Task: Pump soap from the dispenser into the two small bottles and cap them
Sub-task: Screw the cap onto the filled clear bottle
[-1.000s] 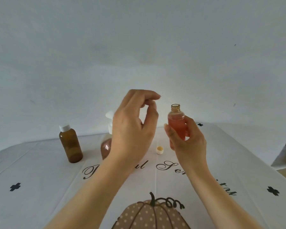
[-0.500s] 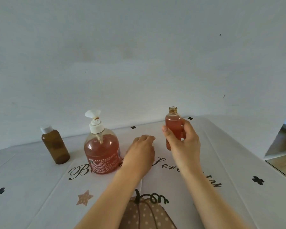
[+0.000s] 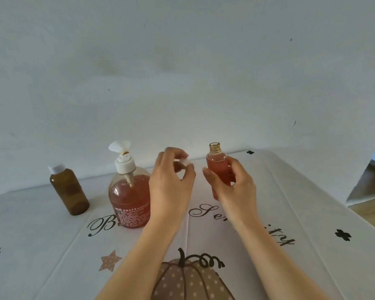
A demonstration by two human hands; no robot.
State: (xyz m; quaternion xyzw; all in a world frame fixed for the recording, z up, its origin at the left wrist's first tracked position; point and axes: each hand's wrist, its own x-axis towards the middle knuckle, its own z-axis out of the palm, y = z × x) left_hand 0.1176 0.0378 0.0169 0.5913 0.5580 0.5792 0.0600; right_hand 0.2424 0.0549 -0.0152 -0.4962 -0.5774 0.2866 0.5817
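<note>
The small bottle [image 3: 218, 169] gripped in the right hand [image 3: 234, 187] is clear and glossy, plastic or glass I cannot tell, with a ridged screw thread at its bare neck and translucent orange-red soap [image 3: 218, 176] inside. The cap [image 3: 185, 162] pinched in the left hand [image 3: 171, 185] looks like matt white plastic. Toward the far edge of the tabletop [image 3: 312, 202], the dispenser [image 3: 129, 200] has a clear, shiny plastic body and a smooth white plastic pump head [image 3: 123, 163]. Near the far left corner, the brown bottle [image 3: 70, 191] is smooth, amber and semi-translucent, with a white plastic lid [image 3: 57, 168]. The tablecloth [image 3: 41, 234] is smooth, faintly sheeny and creased along its folds. The wall [image 3: 182, 72] is matt.
</note>
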